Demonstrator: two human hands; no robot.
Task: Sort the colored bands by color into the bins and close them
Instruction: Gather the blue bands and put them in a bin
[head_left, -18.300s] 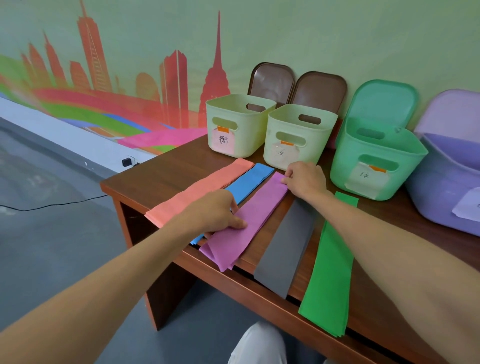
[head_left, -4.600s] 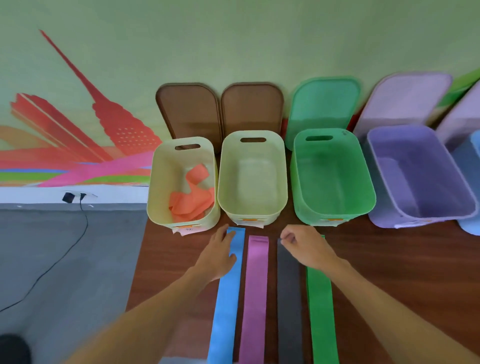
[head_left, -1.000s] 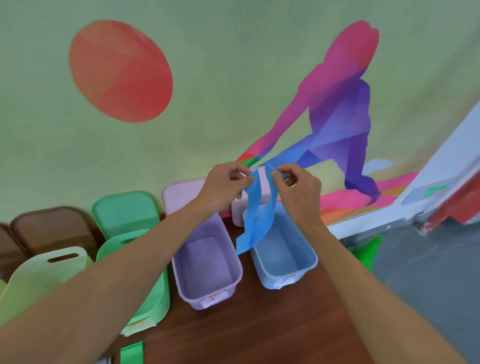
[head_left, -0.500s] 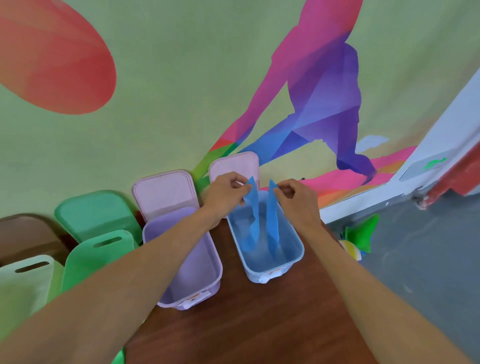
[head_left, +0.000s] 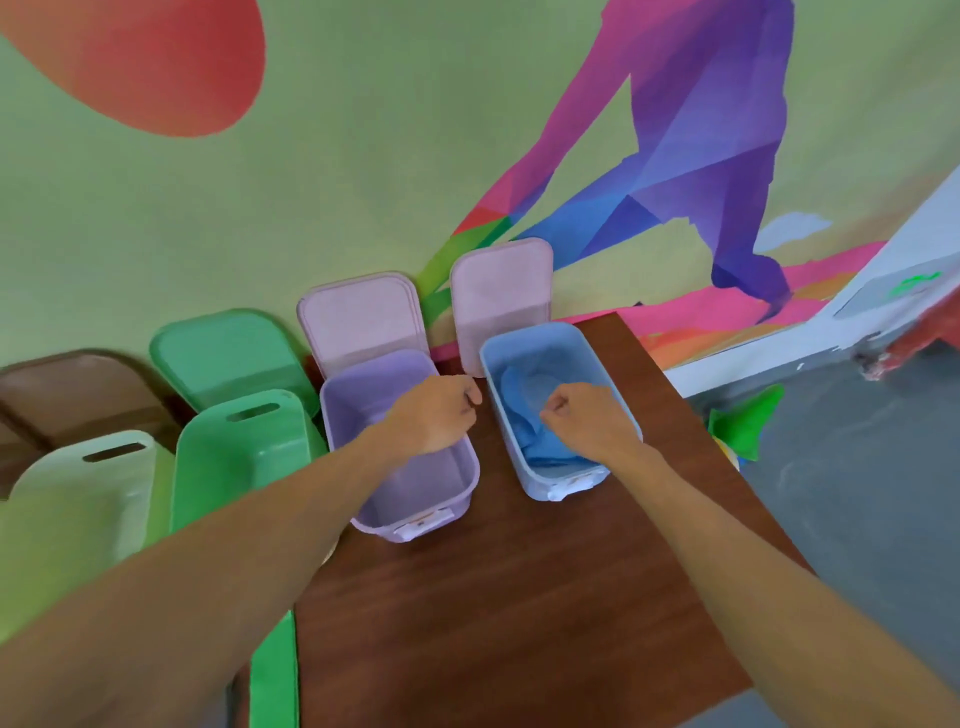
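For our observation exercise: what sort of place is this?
Probably an indoor activity room: a painted mural covers the wall, and a purple bin and blue bin stand on a wooden table.

Brown table (head_left: 519, 597) against a muralled green wall (head_left: 363, 182).

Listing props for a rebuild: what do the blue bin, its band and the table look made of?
Blue bin: likely moulded plastic, smooth, translucent walls. Blue band: thin, limp sheet, perhaps rubber or fabric; it lies crumpled. Table: dark wood-grain top, possibly laminate.
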